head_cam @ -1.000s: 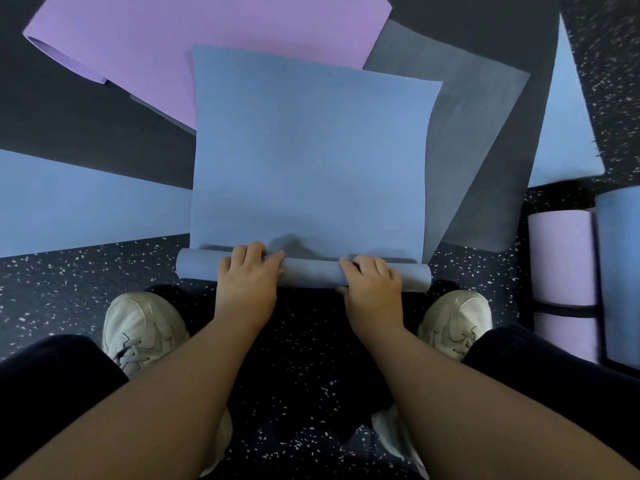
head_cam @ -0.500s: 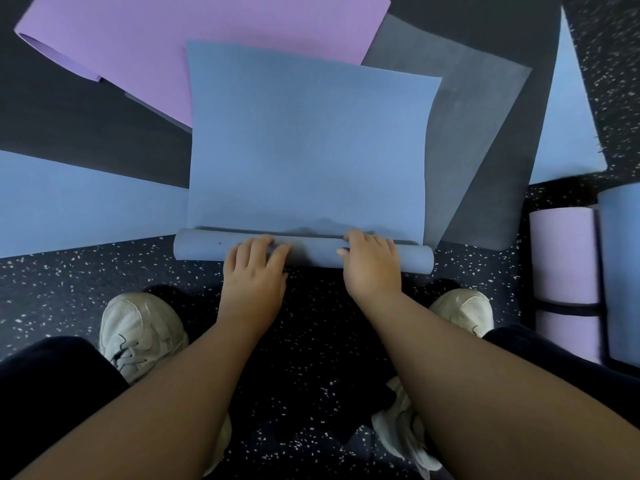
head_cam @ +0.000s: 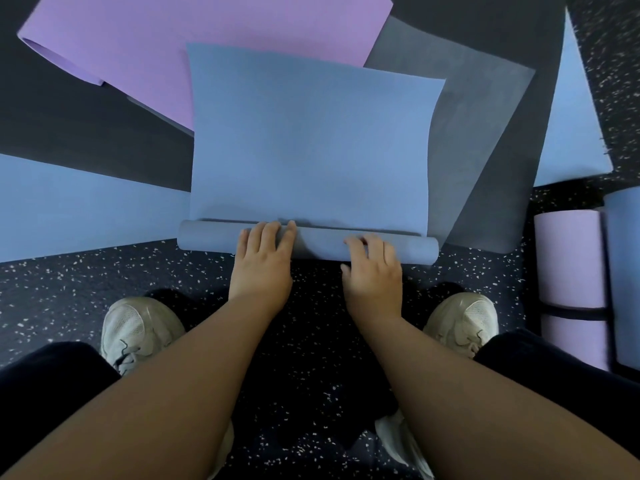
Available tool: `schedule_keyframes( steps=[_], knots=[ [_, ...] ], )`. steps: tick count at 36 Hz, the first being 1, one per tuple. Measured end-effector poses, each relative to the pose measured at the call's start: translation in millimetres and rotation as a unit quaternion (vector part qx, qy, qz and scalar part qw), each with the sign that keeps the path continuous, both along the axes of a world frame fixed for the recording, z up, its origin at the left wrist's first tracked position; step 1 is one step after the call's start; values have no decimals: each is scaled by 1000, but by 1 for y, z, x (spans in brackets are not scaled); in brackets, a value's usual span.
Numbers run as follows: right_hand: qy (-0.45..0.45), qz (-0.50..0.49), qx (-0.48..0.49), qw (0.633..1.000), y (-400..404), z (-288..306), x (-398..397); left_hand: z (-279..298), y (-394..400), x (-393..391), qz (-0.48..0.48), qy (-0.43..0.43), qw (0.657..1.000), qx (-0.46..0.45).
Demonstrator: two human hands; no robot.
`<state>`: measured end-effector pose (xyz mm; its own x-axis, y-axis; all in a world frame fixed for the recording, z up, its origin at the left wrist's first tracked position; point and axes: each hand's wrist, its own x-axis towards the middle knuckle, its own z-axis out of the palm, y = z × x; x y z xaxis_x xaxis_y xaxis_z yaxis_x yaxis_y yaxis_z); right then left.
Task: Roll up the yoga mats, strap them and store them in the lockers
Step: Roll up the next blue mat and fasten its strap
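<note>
A blue yoga mat lies flat in front of me, its near end wound into a thin roll across the speckled floor. My left hand rests palm down on the roll left of its middle, fingers spread over the top. My right hand presses on the roll's right part, fingers curled over it. A purple rolled mat with a dark strap around it lies at the right, a blue rolled mat beside it.
Several unrolled mats overlap behind: purple at the top left, grey to the right, blue at the left, another blue at the far right. My two pale shoes stand on the dark speckled floor.
The roll has moved away from me onto the flat mat and grown slightly thicker. Both hands have shifted forward with it, the fingers laid over its top.
</note>
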<state>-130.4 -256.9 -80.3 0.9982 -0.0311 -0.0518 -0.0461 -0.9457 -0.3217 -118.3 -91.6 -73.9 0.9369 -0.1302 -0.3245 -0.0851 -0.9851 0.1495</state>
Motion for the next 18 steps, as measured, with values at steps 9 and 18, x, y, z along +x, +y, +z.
schedule_keyframes(
  steps=[9, 18],
  knots=[
    [111, 12, 53, 992, 1, 5, 5, -6, -1, 8, 0, -30, 999, 30],
    [131, 37, 10, 991, -6, 7, 16, -16, -1, -2, -18, -73, 997, 10]
  ],
)
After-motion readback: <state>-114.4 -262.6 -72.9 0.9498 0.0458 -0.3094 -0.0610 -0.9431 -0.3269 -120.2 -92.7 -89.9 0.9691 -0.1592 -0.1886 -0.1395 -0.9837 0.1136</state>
